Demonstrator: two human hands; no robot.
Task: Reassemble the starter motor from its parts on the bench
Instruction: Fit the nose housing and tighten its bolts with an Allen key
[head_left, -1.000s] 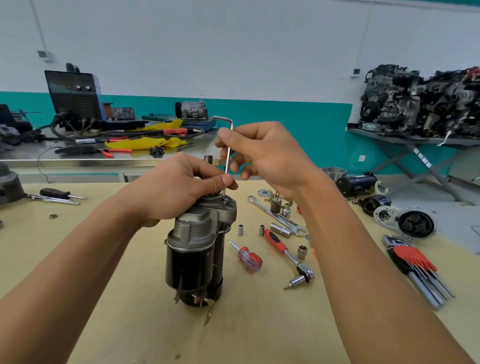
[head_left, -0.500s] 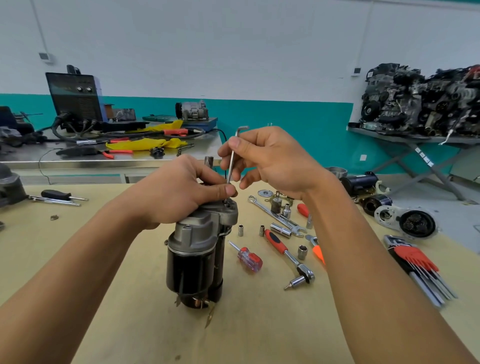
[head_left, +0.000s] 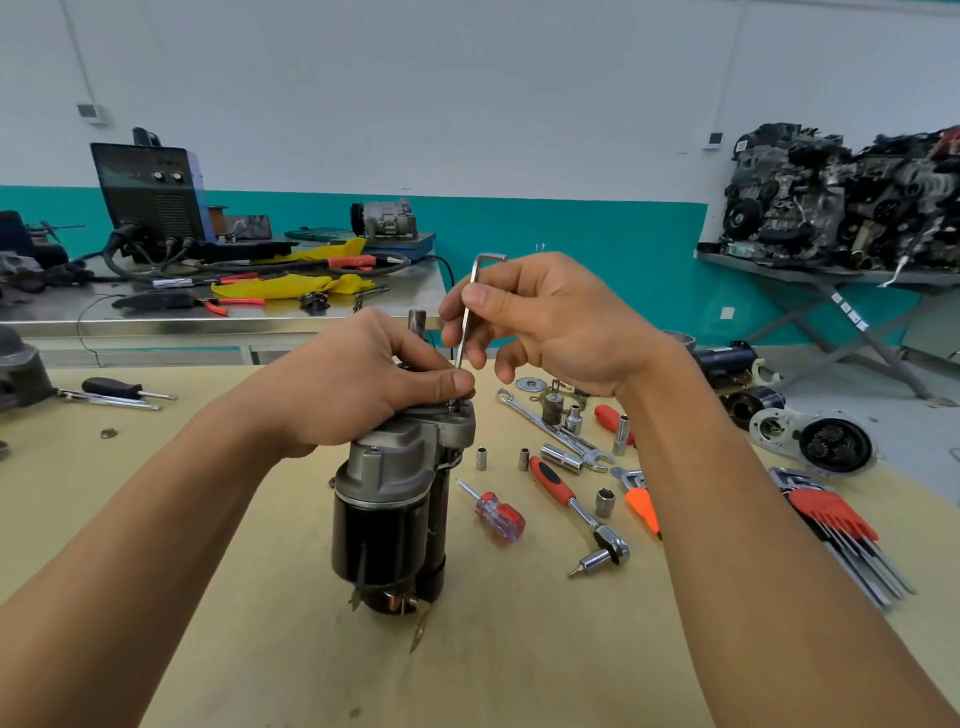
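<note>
The starter motor (head_left: 389, 514), black body with a grey cast top, stands upright on the bench (head_left: 260, 623) at the centre. My left hand (head_left: 358, 379) grips its top housing, thumb pressed at the right ear. My right hand (head_left: 550, 317) pinches a silver L-shaped hex key (head_left: 470, 306) held upright, its lower tip at a screw in the housing ear just under my left thumb. A short shaft stub (head_left: 417, 318) sticks up behind my left hand.
Right of the motor lie a small red-handled screwdriver (head_left: 496, 514), a ratchet (head_left: 576, 509), a spanner (head_left: 550, 431), several sockets, a washer (head_left: 530, 385) and a red hex key set (head_left: 841, 525). A gear housing (head_left: 815, 441) sits far right. A screwdriver (head_left: 124, 388) lies at the left.
My right hand has turned the hex key: its short arm pointed right, then swung away, and now points right again. The left hand and motor stay put.
</note>
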